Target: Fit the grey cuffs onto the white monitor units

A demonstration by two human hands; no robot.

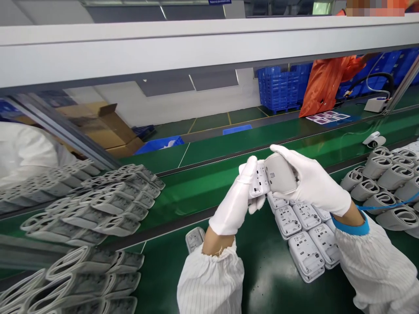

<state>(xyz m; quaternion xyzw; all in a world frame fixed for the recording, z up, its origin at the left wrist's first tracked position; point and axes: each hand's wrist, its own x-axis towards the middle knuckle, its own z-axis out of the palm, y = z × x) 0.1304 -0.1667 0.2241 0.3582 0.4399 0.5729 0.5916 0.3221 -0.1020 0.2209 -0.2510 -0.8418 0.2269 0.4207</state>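
Observation:
My gloved left hand (pixel 238 194) is closed around a white plastic device housing (pixel 259 181), its inner side with slots and small openings facing me. In my gloved right hand (pixel 303 176) is a grey curled wrist cuff (pixel 279 172), held by its edges. The cuff's flat plate touches or nearly touches the housing's right edge; I cannot tell whether they are joined. Below my right hand, several similar white housings (pixel 306 253) lie stacked in rows on the green work surface (pixel 262 279). A single grey-faced unit (pixel 194 239) lies left of my left wrist.
Grey cuffs with units attached (pixel 121 200) fill the left side in rows. Rolled cuffs (pixel 379 170) stand at the right, near a blue cord (pixel 389 206). A green conveyor belt (pixel 203 183) runs across. Overhead is a white beam (pixel 196 48). Co-workers stand opposite, in orange (pixel 327 83), and at left.

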